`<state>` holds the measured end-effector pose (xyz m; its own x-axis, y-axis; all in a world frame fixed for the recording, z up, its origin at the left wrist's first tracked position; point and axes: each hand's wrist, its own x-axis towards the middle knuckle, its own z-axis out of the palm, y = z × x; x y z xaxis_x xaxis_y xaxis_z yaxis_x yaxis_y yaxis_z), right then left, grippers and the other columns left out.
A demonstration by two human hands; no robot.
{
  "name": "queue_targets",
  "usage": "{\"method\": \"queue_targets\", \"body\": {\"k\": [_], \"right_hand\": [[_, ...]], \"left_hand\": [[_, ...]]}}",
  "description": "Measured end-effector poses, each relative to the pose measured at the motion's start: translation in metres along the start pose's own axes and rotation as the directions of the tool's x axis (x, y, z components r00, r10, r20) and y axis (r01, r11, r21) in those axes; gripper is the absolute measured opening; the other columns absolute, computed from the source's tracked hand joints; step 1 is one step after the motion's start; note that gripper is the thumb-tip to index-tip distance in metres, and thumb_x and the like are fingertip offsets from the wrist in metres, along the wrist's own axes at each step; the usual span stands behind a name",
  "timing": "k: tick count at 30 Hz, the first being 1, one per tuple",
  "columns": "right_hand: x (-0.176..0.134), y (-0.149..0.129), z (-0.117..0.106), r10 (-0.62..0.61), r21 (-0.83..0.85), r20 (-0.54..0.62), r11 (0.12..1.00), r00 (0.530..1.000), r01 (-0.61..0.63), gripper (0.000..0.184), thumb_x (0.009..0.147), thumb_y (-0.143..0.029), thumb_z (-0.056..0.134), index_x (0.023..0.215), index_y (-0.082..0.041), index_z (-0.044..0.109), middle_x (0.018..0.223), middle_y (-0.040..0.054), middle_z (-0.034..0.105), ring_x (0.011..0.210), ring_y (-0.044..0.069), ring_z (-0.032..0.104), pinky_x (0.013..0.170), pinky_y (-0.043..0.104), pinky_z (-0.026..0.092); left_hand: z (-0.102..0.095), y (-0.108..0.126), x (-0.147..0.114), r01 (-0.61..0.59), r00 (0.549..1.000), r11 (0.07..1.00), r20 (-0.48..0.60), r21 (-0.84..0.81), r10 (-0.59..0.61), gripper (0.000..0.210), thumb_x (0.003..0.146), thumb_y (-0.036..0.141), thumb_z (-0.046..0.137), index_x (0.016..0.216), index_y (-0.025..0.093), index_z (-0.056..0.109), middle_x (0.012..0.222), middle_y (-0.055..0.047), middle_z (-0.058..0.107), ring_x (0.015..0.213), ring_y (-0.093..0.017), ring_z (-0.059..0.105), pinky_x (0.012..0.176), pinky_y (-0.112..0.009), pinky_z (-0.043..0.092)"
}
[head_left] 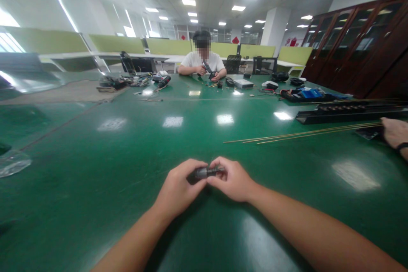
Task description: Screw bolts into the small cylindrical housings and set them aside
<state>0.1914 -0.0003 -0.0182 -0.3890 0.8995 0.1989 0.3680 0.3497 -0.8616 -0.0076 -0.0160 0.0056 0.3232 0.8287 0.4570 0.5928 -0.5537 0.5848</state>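
A small dark cylindrical metal part [201, 173] lies level between my two hands, just above the green table. It has a smooth grey barrel, a ribbed middle and a thinner shaft on the right. My left hand [180, 185] is closed round the barrel end, thumb below and fingers above. The thumb and fingers of my right hand [235, 180] close round the ribbed and shaft end. Both thumb tips nearly meet under the part. Its exact kind is not clear, and my fingers hide both ends.
Three thin brass-coloured rods [280, 137] stretch over the green tabletop [134, 153] at right, near another person's hand [395, 131] and a long black rail [334, 114]. Across the table a person [204, 61] holds a dark tool. A clear plastic item [14, 163] sits far left.
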Motion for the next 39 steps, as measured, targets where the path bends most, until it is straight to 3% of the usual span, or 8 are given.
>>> {"method": "queue_targets", "body": {"k": [13, 18, 32, 39], "right_hand": [[0.0002, -0.0015, -0.0007, 0.005, 0.007, 0.005, 1.0, 1.0, -0.005, 0.024, 0.082, -0.033, 0.068, 0.101, -0.021, 0.062, 0.068, -0.0039, 0.061, 0.057, 0.011, 0.054, 0.056, 0.022, 0.04], [-0.0001, -0.005, -0.0021, -0.033, 0.078, -0.035, 0.996, 0.999, 0.036, 0.027, 0.081, -0.029, 0.068, 0.106, -0.021, 0.06, 0.079, -0.0024, 0.064, 0.063, 0.012, 0.057, 0.059, 0.022, 0.043], [0.0018, -0.0055, -0.0042, -0.101, 0.082, -0.023, 0.991, 0.995, 0.102, 0.008, 0.081, -0.022, 0.066, 0.087, -0.018, 0.066, 0.081, -0.0004, 0.067, 0.074, 0.015, 0.062, 0.071, 0.024, 0.048], [0.0025, -0.0053, -0.0043, -0.078, 0.094, -0.017, 0.992, 0.997, 0.079, 0.009, 0.082, -0.025, 0.065, 0.087, -0.018, 0.067, 0.081, 0.0001, 0.067, 0.074, 0.014, 0.062, 0.07, 0.024, 0.048]], "left_hand": [[0.0003, 0.0006, -0.0001, -0.011, 1.0, 1.0, -0.006, 0.008, 0.011, 0.019, 0.082, 0.022, 0.068, 0.101, 0.023, 0.069, 0.095, -0.002, 0.071, 0.086, -0.017, 0.066, 0.078, -0.028, 0.052], [0.0004, 0.0004, 0.0001, -0.001, 1.0, 1.0, 0.003, -0.008, 0.001, 0.02, 0.082, 0.021, 0.068, 0.102, 0.024, 0.069, 0.096, -0.001, 0.072, 0.087, -0.016, 0.067, 0.079, -0.027, 0.052], [-0.0008, 0.0031, -0.0004, -0.041, 0.999, 0.999, 0.013, -0.009, 0.041, 0.015, 0.083, 0.023, 0.068, 0.098, 0.023, 0.07, 0.094, -0.002, 0.072, 0.086, -0.017, 0.067, 0.078, -0.027, 0.052], [-0.0014, 0.003, 0.0007, -0.045, 0.999, 0.999, 0.003, 0.001, 0.045, 0.015, 0.083, 0.024, 0.068, 0.097, 0.022, 0.07, 0.093, -0.003, 0.072, 0.085, -0.017, 0.067, 0.077, -0.027, 0.052]]}}
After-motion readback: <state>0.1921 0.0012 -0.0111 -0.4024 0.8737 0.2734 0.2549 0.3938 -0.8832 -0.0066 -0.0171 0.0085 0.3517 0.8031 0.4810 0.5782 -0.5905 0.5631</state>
